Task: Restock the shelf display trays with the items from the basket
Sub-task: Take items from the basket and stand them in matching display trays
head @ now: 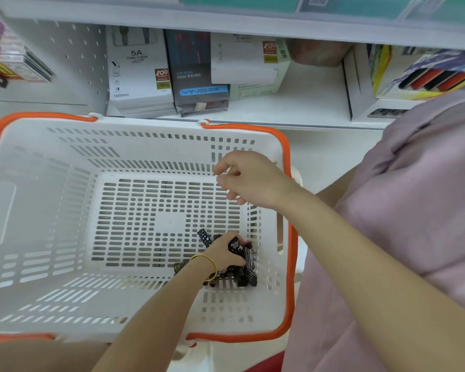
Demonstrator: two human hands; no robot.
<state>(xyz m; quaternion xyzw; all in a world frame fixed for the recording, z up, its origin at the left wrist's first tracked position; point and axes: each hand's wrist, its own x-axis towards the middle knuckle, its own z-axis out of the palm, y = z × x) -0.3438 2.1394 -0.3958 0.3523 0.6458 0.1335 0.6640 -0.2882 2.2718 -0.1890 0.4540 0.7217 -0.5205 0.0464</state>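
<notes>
While the white basket (38,237) sits below the shelf (306,110), the left grip (226,251) is down in its right corner, curled round some of the small black packets (249,277) heaped there; the right grip (247,178) hovers above, loosely curled, empty.

The small black pieces (249,277) in the basket (145,157) corner are too tiny to identify, and the left hand (223,252) gripping them covers a good chunk of the pile. Basket's left end runs off frame. The teal boxes (239,0) up top are just blur, cropped by the edge too.
</notes>
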